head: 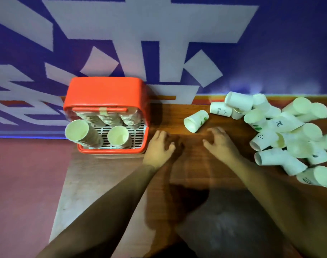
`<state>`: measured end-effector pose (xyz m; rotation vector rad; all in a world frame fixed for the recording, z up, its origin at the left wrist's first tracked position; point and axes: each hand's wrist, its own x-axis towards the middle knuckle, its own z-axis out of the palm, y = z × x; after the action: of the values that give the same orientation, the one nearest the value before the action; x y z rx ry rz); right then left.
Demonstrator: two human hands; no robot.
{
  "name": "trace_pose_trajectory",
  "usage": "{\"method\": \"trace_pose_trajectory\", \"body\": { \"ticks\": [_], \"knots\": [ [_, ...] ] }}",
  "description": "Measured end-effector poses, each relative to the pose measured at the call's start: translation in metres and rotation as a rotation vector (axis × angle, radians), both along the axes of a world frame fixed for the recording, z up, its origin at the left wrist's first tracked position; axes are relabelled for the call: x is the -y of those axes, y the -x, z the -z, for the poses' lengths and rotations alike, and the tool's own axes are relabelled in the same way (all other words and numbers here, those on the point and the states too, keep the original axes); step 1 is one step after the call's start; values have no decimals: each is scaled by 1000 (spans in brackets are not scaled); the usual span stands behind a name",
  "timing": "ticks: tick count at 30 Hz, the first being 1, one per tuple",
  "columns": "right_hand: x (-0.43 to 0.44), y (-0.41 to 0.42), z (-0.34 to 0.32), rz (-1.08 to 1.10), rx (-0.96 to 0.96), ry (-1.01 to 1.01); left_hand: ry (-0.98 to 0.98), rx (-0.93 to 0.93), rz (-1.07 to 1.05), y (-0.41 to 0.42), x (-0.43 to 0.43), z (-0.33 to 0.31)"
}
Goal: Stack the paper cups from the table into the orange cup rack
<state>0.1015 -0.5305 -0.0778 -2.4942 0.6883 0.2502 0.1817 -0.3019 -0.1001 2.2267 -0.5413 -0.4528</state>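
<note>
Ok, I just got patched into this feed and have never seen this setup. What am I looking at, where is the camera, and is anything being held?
There is no machine here. A person works bare-handed, and the single picture comes from a wide-angle camera worn on their head, looking down past both forearms. The left hand and the right hand are open, low over the wooden table, and hold nothing. At the left stands the orange cup rack, which already holds several stacks of nested cups. A single cup lies on its side just beyond the right hand. A loose heap of cups lies at the far right.
</note>
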Motion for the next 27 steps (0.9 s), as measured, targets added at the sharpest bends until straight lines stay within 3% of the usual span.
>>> {"method": "trace_pose_trajectory", "body": {
  "ticks": [7, 13, 20, 27],
  "knots": [
    [118, 9, -1, 204, 308, 277, -303, -8, -89, -40, 128, 4],
    [156, -22, 2, 409, 250, 69, -490, -29, -68, -36, 158, 43],
    [170, -57, 19, 509, 258, -105, -275, 22, -199, -21, 167, 64],
    [163, -48, 19, 396, 377, -200, 58, -189, -437, 1, 145, 48]
  ]
}}
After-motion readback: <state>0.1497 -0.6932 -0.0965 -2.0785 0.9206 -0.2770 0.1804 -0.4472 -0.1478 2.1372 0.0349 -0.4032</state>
